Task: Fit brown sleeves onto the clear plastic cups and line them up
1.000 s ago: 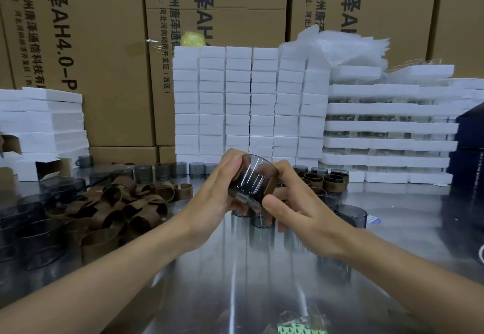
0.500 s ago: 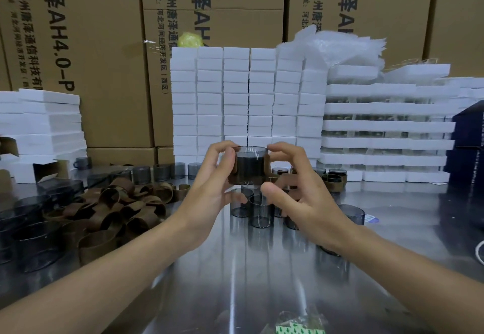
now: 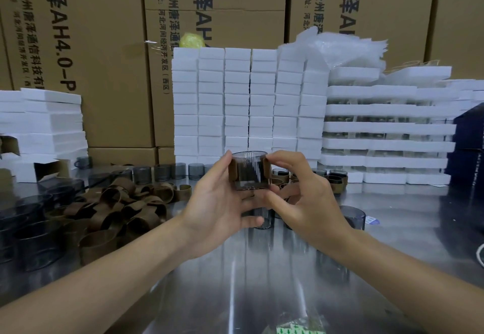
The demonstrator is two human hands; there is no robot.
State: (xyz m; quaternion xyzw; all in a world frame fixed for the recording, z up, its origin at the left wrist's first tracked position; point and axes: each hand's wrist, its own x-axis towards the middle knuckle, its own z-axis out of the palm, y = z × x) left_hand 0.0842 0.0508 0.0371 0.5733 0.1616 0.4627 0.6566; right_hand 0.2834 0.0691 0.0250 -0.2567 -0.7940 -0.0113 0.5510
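Observation:
A clear smoky cup (image 3: 248, 170) with a brown sleeve around it is held upright above the steel table, between both hands. My left hand (image 3: 217, 202) grips its left side and underside. My right hand (image 3: 306, 197) pinches its right side with thumb and fingers. A heap of loose brown sleeves (image 3: 115, 208) lies at the left. Bare cups (image 3: 167, 172) stand in a row behind the heap. Sleeved cups (image 3: 337, 179) stand behind my right hand, and one bare cup (image 3: 353, 216) sits to its right.
Dark stacked cups (image 3: 31, 231) crowd the table's left edge. White foam trays (image 3: 248, 103) and cardboard boxes (image 3: 104, 45) wall off the back. A small plastic bag (image 3: 298, 327) lies at the near edge of the steel table (image 3: 262, 281).
The cup went from tilted with its mouth toward me to upright, and both hands lifted it a little. The sleeve now sits squarely around it.

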